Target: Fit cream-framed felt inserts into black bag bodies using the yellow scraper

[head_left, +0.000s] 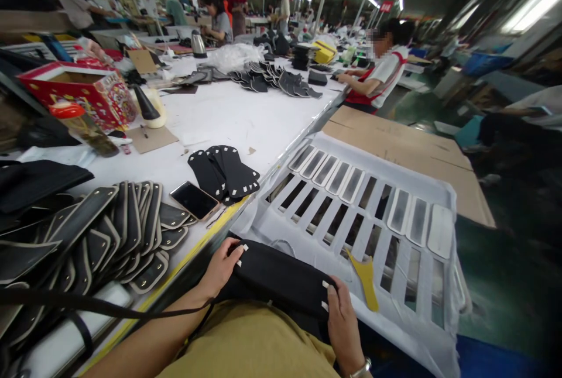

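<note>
Holds a long, cloth-like black panel by both ends, in bare left hand and bare right hand, near a yellow cloth shirt. Looks light, bendy; best pinched at both ends.

A long black panel (white tabs at both ends) stretches between left hand and right hand.
</note>
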The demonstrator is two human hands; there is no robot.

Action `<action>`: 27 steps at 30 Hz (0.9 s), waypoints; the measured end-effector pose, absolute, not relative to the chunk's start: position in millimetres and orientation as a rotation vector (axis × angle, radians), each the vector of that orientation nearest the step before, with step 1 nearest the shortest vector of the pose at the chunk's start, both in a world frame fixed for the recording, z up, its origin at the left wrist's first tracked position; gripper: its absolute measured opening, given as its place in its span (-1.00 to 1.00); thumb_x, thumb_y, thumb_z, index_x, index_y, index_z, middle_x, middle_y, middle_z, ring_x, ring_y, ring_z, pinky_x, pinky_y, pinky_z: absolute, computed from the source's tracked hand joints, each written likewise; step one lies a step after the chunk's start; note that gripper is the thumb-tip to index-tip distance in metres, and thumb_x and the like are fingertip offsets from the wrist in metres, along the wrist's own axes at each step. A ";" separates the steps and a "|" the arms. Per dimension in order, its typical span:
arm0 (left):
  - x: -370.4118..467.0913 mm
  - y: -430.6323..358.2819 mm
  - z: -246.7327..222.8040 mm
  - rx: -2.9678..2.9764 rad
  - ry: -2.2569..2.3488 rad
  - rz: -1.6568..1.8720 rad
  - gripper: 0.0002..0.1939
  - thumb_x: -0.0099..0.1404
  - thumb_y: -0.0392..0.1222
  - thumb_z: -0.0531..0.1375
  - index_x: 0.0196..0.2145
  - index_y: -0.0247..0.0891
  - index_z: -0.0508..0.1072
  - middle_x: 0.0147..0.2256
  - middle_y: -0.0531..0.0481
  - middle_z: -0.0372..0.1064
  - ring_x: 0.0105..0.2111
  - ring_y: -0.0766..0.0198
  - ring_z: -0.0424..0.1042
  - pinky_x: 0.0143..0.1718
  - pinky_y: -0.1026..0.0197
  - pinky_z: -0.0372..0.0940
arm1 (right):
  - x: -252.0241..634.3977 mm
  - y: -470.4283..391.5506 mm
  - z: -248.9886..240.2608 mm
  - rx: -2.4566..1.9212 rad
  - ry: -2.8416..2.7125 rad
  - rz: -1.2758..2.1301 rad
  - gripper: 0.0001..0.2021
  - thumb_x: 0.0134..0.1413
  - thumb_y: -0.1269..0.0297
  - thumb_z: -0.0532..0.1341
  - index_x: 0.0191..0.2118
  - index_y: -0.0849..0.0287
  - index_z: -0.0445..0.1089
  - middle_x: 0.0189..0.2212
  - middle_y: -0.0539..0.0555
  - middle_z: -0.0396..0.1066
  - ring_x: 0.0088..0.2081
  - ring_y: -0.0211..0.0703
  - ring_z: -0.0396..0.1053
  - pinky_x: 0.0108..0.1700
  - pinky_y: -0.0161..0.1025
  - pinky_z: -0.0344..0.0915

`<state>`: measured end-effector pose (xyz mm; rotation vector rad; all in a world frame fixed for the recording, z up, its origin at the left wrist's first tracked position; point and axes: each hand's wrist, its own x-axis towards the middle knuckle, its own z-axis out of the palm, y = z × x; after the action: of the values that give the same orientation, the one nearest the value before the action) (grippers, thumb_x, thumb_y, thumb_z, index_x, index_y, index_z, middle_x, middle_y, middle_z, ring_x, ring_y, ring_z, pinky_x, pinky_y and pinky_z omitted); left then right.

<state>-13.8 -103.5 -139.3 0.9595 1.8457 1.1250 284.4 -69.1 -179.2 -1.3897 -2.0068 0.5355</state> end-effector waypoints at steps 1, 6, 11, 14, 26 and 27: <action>-15.6 -106.5 -139.6 0.980 1.820 1.112 -0.68 0.20 0.01 0.06 -0.22 -0.26 0.35 -0.25 -0.02 0.39 -0.22 0.18 0.38 -0.15 0.15 0.27 | 284.6 -72.2 -177.6 -1.455 -1.937 0.592 -0.64 0.24 0.15 -0.13 0.01 0.17 0.23 -0.09 0.18 0.35 -0.05 -0.03 0.33 -0.02 -0.09 0.31; -32.0 -110.5 -140.4 1.006 1.619 1.050 -0.63 0.17 -0.06 0.11 -0.10 -0.29 0.31 -0.15 -0.11 0.40 -0.13 0.13 0.39 -0.06 0.07 0.26 | 295.8 -73.7 -163.3 -1.482 -1.879 0.791 -0.61 0.20 0.13 -0.03 0.07 0.20 0.21 0.01 0.18 0.33 0.05 -0.03 0.28 0.03 -0.06 0.29; -37.5 -101.4 -125.0 1.215 1.664 1.017 -0.53 0.22 -0.06 0.08 0.04 -0.33 0.25 0.04 -0.23 0.29 0.03 0.09 0.30 0.07 -0.01 0.16 | 294.7 -54.8 -138.7 -1.379 -2.084 0.601 -0.63 0.22 0.18 -0.02 0.05 0.22 0.26 -0.06 0.20 0.40 -0.03 -0.01 0.37 -0.06 -0.02 0.38; -16.1 -105.2 -110.3 1.827 1.697 0.901 -0.50 0.27 0.02 0.05 0.10 -0.25 0.23 0.12 -0.16 0.20 0.14 0.06 0.14 0.20 -0.14 -0.12 | 256.1 -59.7 -124.3 -1.229 -2.259 0.214 -0.58 0.19 0.21 0.00 0.11 0.29 0.18 0.04 0.29 0.30 0.05 0.09 0.28 0.01 0.09 0.30; -17.4 -127.6 -100.4 2.521 1.603 0.371 -0.37 0.26 0.15 0.03 0.16 -0.30 0.18 0.12 -0.17 0.21 0.17 -0.12 0.05 0.18 -0.31 -0.33 | 241.9 -61.9 -131.1 -0.516 -2.560 -0.391 -0.30 0.15 0.21 0.01 0.28 0.50 -0.27 -0.16 0.29 0.46 -0.21 -0.02 0.47 -0.20 -0.06 0.35; -21.2 -128.9 -100.6 2.507 1.620 0.370 -0.36 0.25 0.15 0.03 0.16 -0.30 0.17 0.12 -0.18 0.20 0.18 -0.12 0.04 0.18 -0.31 -0.34 | 246.7 -60.9 -129.8 -0.512 -2.553 -0.409 -0.29 0.15 0.20 0.01 0.28 0.49 -0.29 -0.18 0.29 0.47 -0.23 -0.02 0.48 -0.22 -0.06 0.35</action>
<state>-21.2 -128.9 -100.6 2.5073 1.6198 0.3697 246.7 -60.9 -129.8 -0.5118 -2.5535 -0.4090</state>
